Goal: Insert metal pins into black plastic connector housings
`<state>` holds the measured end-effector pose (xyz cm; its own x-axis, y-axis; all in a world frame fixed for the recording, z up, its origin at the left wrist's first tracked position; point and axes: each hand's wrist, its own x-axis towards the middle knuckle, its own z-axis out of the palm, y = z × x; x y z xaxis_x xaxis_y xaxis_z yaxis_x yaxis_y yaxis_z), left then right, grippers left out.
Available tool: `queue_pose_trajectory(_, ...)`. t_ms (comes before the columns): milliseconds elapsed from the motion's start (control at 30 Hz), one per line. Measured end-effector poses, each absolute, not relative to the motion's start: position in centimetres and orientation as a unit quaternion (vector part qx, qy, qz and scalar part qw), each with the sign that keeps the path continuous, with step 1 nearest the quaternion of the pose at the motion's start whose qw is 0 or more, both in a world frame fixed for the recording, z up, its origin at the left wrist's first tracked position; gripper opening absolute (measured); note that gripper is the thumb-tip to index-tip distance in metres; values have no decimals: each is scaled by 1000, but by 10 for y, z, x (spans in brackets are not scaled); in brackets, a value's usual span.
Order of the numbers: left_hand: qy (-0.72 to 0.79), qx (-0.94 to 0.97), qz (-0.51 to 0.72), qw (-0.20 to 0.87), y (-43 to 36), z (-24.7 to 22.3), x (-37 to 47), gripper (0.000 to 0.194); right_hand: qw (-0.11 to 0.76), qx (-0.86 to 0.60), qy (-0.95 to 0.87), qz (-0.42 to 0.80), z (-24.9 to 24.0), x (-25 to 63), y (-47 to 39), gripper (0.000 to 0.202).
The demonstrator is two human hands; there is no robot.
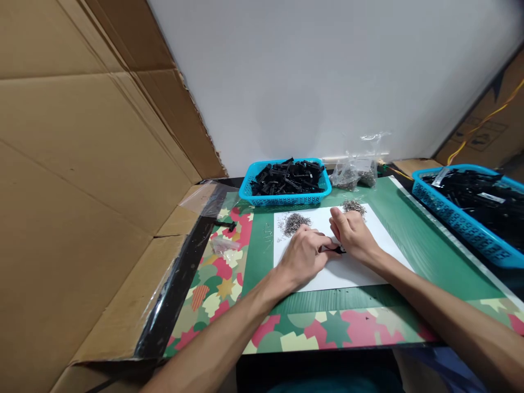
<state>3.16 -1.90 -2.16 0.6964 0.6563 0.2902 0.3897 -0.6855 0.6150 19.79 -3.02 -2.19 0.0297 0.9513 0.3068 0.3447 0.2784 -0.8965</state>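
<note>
A blue basket (286, 201) is heaped with loose parts (286, 177); metal bits (295, 222) lie piled nearer. The left hand (305, 251) pinches one black part (339, 250) over white paper (338, 274), seemingly unfinished; the right hand (352, 233) is clenched beside it, contents hidden. The rightmost basket (458, 221) is also well filled; which holds finished work, I cannot tell.

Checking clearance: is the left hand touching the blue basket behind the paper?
Apart: the head view shows paper and mat between left hand and basket.

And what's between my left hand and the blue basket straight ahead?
In the head view, a pile of small metal pieces on white paper, then green mat.
</note>
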Motion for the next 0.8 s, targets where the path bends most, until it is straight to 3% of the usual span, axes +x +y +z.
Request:
queue_pose_trajectory(200,300,872,267,279,-18,-23,31,6,523,-500,-627,288,-19,200,-32,82)
queue_pose_trajectory(400,347,842,315,266,-21,-13,28,11,702,-459,-489,239,0,232,-24,78)
queue_pose_trajectory(500,354,835,340,247,-20,-10,26,14,741,-460,-448,196,0,256,-19,73)
queue_pose_trajectory(600,336,829,385,226,-16,-12,23,17,685,-483,-496,229,-4,277,-18,70)
queue_pose_trajectory(800,295,819,457,185,-3,-17,15,19,453,-532,-642,315,4,288,-21,66)
